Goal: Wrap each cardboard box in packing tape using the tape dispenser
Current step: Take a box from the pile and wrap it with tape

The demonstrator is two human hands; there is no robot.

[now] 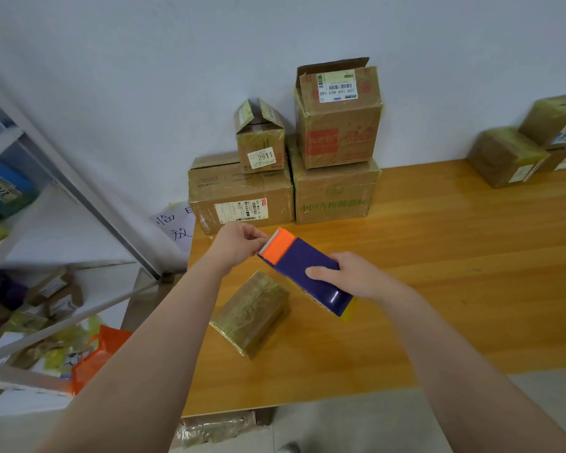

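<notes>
A person's right hand (356,276) grips the tape dispenser (304,266) above a small box (252,313) lying on the table (438,273) just below both hands; the left hand (239,243) pinches at the dispenser's toothed edge. Drawing the tape end out straight, clear of the teeth, should keep it flat.

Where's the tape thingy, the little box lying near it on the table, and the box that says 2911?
tape dispenser (307,266): head view, on its purple body.
small box (250,313): head view, on its taped top face.
2911 box (261,142): head view, on its front face, above the label.
</notes>
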